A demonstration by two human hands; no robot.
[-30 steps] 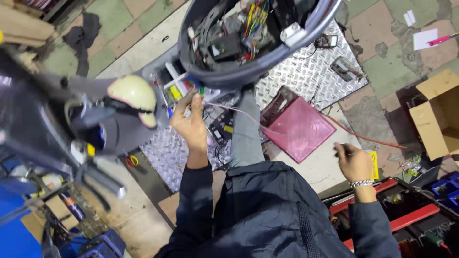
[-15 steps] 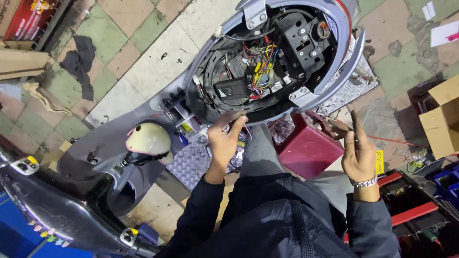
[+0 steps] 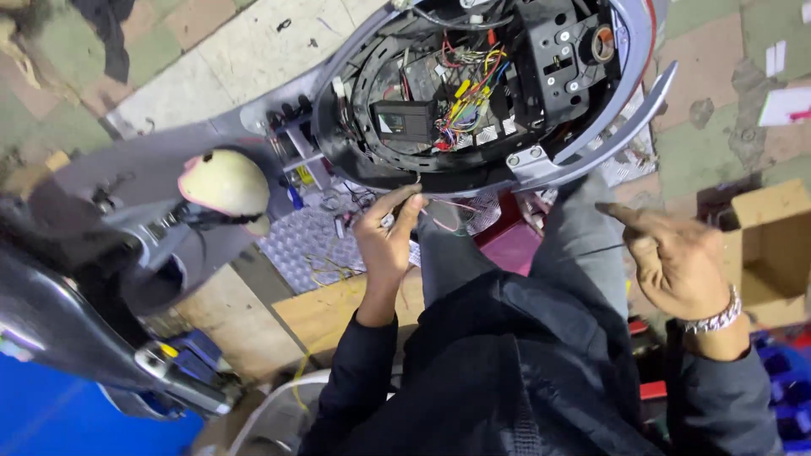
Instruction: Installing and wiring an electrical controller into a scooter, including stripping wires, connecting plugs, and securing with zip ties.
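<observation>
A grey scooter body shell (image 3: 591, 127) lies open in front of me, showing a black box (image 3: 404, 122) and a bundle of coloured wires (image 3: 465, 101). My left hand (image 3: 387, 245) reaches up to the shell's lower rim, fingertips pinched together on what looks like a thin reddish wire (image 3: 452, 205). My right hand (image 3: 676, 262), with a beaded bracelet on the wrist, hovers to the right of my grey trouser leg. Its fingers are apart, the index finger points left, and it holds nothing that I can make out.
A cream dome (image 3: 224, 181) sits on dark scooter parts at left. A diamond-plate sheet (image 3: 300, 241) with loose wires, a magenta box (image 3: 515, 241) and a wooden board (image 3: 334, 312) lie below the shell. An open cardboard box (image 3: 773, 245) stands at right.
The view has closed in on the shell. My left hand rose from the diamond plate to the shell's rim. My right hand lifted and spread its fingers.
</observation>
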